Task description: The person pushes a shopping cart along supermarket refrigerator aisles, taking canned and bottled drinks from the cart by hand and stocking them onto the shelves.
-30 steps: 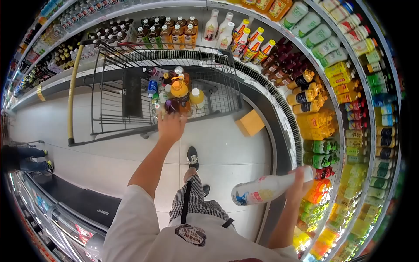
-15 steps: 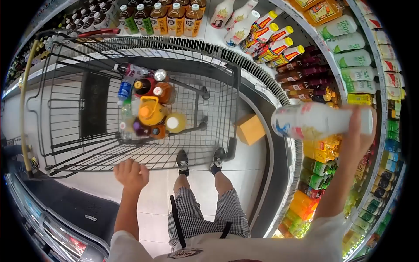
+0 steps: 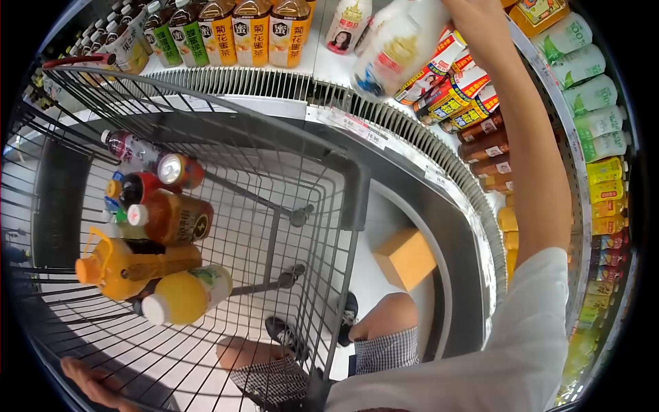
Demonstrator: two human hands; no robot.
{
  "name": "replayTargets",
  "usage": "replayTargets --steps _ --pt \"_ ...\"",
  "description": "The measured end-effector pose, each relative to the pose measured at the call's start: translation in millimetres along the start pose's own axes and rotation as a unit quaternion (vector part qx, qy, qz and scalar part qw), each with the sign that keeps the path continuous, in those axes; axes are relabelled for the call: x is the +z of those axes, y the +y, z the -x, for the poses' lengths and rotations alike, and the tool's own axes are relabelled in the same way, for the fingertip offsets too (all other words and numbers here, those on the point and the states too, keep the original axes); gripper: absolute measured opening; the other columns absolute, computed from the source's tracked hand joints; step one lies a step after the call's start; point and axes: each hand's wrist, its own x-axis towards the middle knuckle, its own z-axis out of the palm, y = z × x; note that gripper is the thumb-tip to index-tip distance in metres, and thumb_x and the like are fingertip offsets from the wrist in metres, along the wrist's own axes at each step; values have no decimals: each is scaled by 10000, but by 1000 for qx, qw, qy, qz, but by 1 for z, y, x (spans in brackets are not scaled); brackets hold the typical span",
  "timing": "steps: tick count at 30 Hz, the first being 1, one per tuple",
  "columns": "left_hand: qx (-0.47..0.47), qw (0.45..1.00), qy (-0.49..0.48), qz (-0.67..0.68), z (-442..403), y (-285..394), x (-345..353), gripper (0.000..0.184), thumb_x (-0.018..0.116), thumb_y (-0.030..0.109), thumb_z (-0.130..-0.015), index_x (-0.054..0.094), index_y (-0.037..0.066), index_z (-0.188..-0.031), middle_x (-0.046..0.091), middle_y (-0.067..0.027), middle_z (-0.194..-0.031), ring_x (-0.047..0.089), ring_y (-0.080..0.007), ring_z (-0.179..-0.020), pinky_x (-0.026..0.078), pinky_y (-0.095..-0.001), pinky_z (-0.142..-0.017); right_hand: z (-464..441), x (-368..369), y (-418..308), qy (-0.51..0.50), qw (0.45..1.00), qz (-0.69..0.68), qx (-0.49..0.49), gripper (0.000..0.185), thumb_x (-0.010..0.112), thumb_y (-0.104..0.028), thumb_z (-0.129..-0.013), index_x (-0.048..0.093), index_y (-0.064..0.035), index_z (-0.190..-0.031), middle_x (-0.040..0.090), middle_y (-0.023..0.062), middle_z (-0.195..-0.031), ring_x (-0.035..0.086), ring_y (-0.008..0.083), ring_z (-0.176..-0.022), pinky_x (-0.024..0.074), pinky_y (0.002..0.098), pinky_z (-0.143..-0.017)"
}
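My right hand (image 3: 477, 20) reaches up to the shelf, closed round the neck end of a large white bottle (image 3: 395, 55) with a gold and red print. That bottle is tilted and hangs just in front of similar white bottles (image 3: 347, 26) on the shelf. At the lower left, my left hand (image 3: 93, 381) is beside the cart's wire side, its fingers partly spread, holding nothing. Inside the cart (image 3: 353, 196) lie an orange jug (image 3: 134, 264), a yellow juice bottle (image 3: 189, 295), a brown drink bottle (image 3: 180, 218), a can (image 3: 180, 170) and other bottles.
Yellow-labelled tea bottles (image 3: 250, 31) stand at the shelf's upper left. Red and yellow packaged bottles (image 3: 456, 86) are under my right forearm. A tan box (image 3: 406, 259) sits on the floor by the curved shelf base. More drinks fill the right-hand shelves (image 3: 594, 96).
The right hand has swung the white bottle up and left, from the right side to the upper shelf. The shelf and cart appear closer. My left hand is now lower and further left.
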Motion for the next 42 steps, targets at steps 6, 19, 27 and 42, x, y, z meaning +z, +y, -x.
replayTargets --steps 6,19,27,42 --pt "29 997 61 -39 -39 62 26 455 245 166 -1099 471 -29 -1441 328 -212 -1599 564 -231 -1198 453 -255 -1012 -55 63 71 31 996 -6 -88 408 737 -219 -902 616 35 -1198 710 133 -1077 656 223 -981 524 360 -870" --pt "-61 997 38 -22 -76 82 25 416 291 370 -986 425 -11 -885 416 -168 -1006 401 -307 -1044 273 -391 -982 -120 104 161 33 972 233 -18 717 722 -446 -898 490 65 -1343 630 283 -1249 670 351 -1115 544 412 -924" --pt "236 968 45 -68 -90 79 25 412 367 252 -1082 488 -17 -1370 490 -221 -1457 350 -353 -1436 162 -507 -1225 -109 94 158 33 959 274 -67 697 751 -358 -840 494 72 -1325 607 337 -1242 581 464 -1194 485 486 -1015" --pt "15 989 137 46 -127 131 48 409 291 323 -1000 312 65 -683 279 -95 -727 320 -237 -731 249 -376 -704 -56 76 114 75 942 326 -43 767 751 -305 -815 416 10 -1428 509 335 -1368 563 510 -1181 500 515 -985"
